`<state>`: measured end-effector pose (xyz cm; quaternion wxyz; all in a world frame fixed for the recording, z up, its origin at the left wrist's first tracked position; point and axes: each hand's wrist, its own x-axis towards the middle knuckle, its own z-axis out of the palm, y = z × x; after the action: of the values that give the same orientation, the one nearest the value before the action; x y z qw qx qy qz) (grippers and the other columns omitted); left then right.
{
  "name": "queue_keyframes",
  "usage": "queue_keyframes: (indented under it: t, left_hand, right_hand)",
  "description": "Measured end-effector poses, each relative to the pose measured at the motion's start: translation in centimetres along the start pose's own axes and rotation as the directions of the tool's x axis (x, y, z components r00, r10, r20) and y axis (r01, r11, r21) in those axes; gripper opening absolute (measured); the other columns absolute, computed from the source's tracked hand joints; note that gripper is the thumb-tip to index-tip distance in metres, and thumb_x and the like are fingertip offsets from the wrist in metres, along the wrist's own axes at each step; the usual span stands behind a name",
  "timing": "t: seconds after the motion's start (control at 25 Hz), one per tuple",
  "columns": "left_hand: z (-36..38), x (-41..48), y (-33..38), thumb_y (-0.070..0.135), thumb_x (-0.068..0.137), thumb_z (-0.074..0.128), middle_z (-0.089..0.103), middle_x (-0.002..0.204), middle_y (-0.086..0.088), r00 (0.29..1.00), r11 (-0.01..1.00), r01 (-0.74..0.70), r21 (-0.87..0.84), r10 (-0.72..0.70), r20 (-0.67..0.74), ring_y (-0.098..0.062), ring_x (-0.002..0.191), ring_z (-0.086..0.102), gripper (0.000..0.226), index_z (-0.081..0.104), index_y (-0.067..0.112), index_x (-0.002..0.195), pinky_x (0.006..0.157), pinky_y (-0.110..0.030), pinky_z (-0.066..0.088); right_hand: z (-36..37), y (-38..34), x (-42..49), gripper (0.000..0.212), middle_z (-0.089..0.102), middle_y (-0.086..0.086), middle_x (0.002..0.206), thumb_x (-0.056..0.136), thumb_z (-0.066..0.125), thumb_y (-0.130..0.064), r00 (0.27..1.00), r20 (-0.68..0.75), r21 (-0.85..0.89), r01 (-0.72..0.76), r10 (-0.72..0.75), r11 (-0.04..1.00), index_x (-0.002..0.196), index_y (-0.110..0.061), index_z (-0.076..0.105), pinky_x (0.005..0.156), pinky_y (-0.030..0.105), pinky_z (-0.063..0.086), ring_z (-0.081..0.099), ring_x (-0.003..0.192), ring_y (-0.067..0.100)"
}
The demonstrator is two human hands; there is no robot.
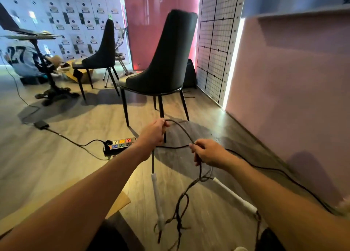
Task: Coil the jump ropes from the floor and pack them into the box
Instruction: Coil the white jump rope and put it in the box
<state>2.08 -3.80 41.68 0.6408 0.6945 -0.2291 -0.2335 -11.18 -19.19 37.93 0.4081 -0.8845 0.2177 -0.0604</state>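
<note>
We take the near chair [162,61] as our landmark: a dark high-backed seat on thin black legs, standing on the wooden floor [56,165]. To its right runs a pale pink wall [293,99], with a gridded panel [216,42] just beyond the chair on that side. To the chair's left, further off, stands a second chair [102,51] of the same kind, and past that a bench [30,36] on a black pedestal.

Below the chair, nearer to us, both our bare arms reach forward. Our left hand [153,133] is closed around the jump rope [181,131], right in front of the chair's front leg. Our right hand [206,154] sits just below and to the right of the left one, its fingers pinched on the same rope, so a short arch of cord spans between the two.

From the left hand the rope drops to a white handle [157,195] hanging almost upright. From the right hand it falls into a loose tangle [180,212] near the floor, beside a second white handle [234,195] that lies slanted toward the wall.

A power strip [119,145] with coloured sockets lies on the floor to the lower left of the chair, and a thin black cable [274,170] trails along the floor from under the chair toward the wall.
</note>
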Motion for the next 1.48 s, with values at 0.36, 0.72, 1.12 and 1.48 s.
queue_keyframes:
  t: [0.36, 0.72, 1.12, 1.48]
  left_hand:
    - [-1.0, 1.2, -3.5, 0.036, 0.105, 0.043, 0.032, 0.058, 0.006, 0.976, 0.997, 0.072, 0.04, -0.079, 0.201, -0.009, 0.047, 0.025, 0.03, 0.056, 0.015, 0.088, 0.043, -0.023, 0.017]
    - [2.0, 1.8, -2.9, 0.043, 0.096, 0.057, 0.049, 0.06, -0.004, 0.96, 0.976, -0.12, 0.18, 0.068, 0.271, -0.018, 0.053, 0.05, 0.051, 0.062, -0.008, 0.095, 0.055, -0.029, 0.043]
    - [0.7, 1.4, -3.4, 0.046, 0.095, 0.058, 0.042, 0.06, 0.0, 0.921, 0.945, 0.056, 0.323, -0.174, 0.349, -0.01, 0.048, 0.039, 0.038, 0.054, 0.013, 0.075, 0.046, -0.025, 0.041]
    - [-0.1, 2.0, -0.5, 0.048, 0.102, 0.036, 0.026, 0.055, 0.01, 0.933, 0.437, 0.208, -0.875, 0.18, 0.311, -0.004, 0.041, 0.025, 0.039, 0.043, 0.021, 0.075, 0.037, -0.016, 0.025]
  right_hand:
    - [-2.2, 1.4, 1.9, 0.019, 0.058, -0.01, 0.069, 0.103, 0.044, -0.037, 0.869, -0.465, -0.085, 0.142, -0.166, 0.986, 0.095, -0.031, 0.059, 0.057, 0.025, 0.04, 0.055, 0.064, 0.011]
    - [-2.2, 0.6, 3.4, 0.013, 0.058, -0.016, 0.073, 0.1, 0.057, -0.02, 0.784, -0.272, -0.256, 0.5, -0.558, 0.828, 0.098, -0.014, 0.067, 0.059, 0.01, 0.039, 0.056, 0.068, -0.004]
    - [-4.8, 1.8, 2.7, 0.017, 0.047, -0.009, 0.057, 0.105, 0.048, -0.028, 0.6, -0.747, -0.055, 0.373, -0.286, 0.926, 0.092, -0.023, 0.058, 0.046, 0.012, 0.03, 0.045, 0.05, 0.004]
    - [-1.4, 2.2, 2.5, 0.052, 0.062, 0.004, 0.068, 0.102, 0.037, -0.054, 0.966, 0.246, -0.045, -0.073, 0.082, 0.996, 0.087, -0.013, 0.065, 0.07, 0.034, 0.05, 0.061, 0.062, 0.016]
